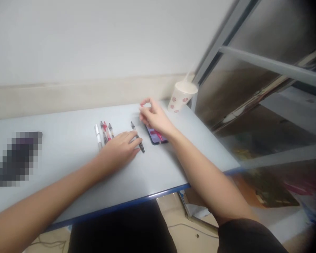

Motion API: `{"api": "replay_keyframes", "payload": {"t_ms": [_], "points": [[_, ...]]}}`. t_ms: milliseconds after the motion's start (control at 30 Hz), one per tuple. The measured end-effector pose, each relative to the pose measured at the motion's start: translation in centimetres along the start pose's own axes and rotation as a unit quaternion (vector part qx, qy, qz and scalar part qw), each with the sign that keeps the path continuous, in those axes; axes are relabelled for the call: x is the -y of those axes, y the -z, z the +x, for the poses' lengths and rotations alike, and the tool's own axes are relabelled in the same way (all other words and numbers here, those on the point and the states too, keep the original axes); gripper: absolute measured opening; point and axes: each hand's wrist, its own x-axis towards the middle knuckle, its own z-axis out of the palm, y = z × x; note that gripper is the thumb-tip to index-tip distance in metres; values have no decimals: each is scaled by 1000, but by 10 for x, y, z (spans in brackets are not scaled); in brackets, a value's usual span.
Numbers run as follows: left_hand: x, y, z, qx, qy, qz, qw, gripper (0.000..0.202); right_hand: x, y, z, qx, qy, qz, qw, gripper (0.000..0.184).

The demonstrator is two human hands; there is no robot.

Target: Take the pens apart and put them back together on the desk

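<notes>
My left hand (pixel 121 147) lies on the pale blue table (pixel 68 165), its fingers stretched out and touching a dark pen (pixel 137 137) that lies apart from the others. To its left lie a white pen (pixel 98 135) and three more pens (pixel 106 130) side by side, one of them red. My right hand (pixel 153 116) hovers over a phone (pixel 156 136) with a lit screen; its thumb and forefinger are pinched together, and what they hold, if anything, is too small to make out.
A paper cup (pixel 181 96) with red flower marks stands at the table's far right corner by a grey metal frame (pixel 252 61). A blurred dark patch (pixel 17 158) sits at the table's left. The wall runs close behind.
</notes>
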Motion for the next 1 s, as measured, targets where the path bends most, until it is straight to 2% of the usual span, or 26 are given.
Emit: {"api": "replay_keyframes", "payload": {"t_ms": [267,467,633,833,1000], "points": [[-5,3,-7,-4,20,21,1000,27,-9,0,4,-1,-16,-34,999,26],[-2,-1,-7,2,16,11,1000,35,-9,0,4,-14,0,-35,999,18],[1,-4,-6,13,27,3,1000,41,-9,0,3,-2,5,-33,999,28],[1,-3,-6,40,34,3,999,44,-6,0,2,11,22,-17,1000,31],[1,-4,-6,36,41,13,998,45,-7,-1,2,14,17,-16,1000,37]]}}
